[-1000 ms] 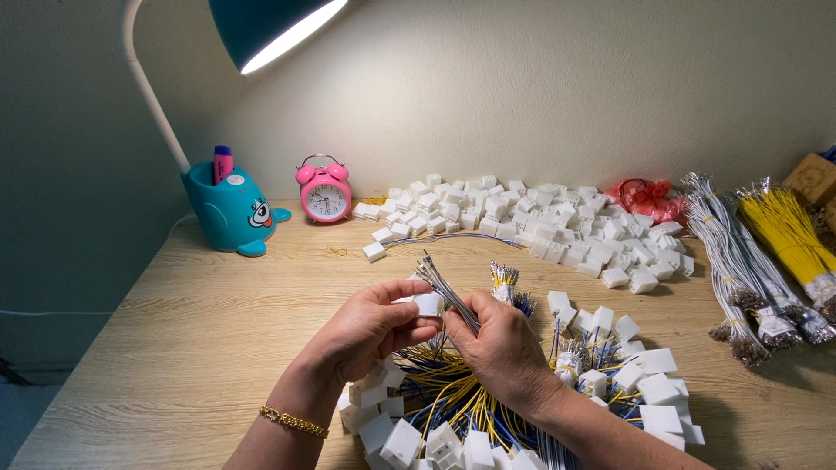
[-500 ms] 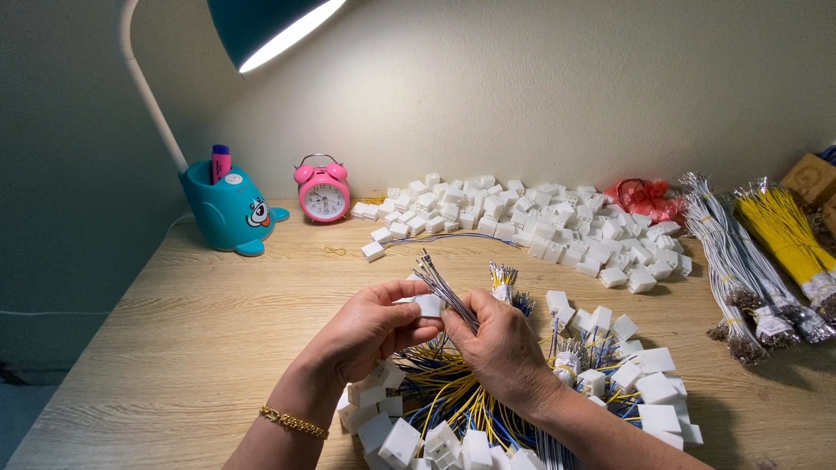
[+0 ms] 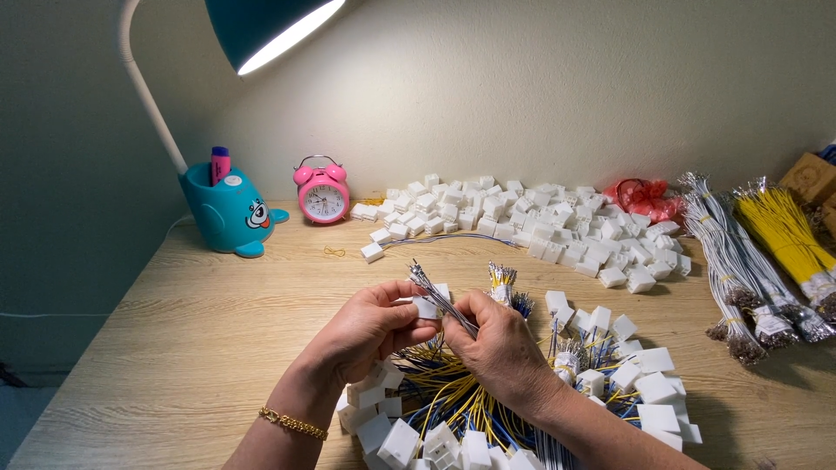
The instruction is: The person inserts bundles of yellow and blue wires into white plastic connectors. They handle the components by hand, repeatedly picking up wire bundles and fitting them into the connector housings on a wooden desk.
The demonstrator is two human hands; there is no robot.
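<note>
In front of the pink clock (image 3: 323, 191) | my left grip (image 3: 370, 326) pinches a white connector (image 3: 427, 306) | right grip (image 3: 492, 335) clenches grey wires (image 3: 435, 292), touching it

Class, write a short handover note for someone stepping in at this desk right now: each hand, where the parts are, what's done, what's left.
Left hand: pinching a white connector.
Right hand: gripping a bunch of grey wires at that connector.
Done: wired connectors heaped in front of the hands.
Left: loose connectors piled by the wall; grey bundles and yellow bundles at far right.
</note>
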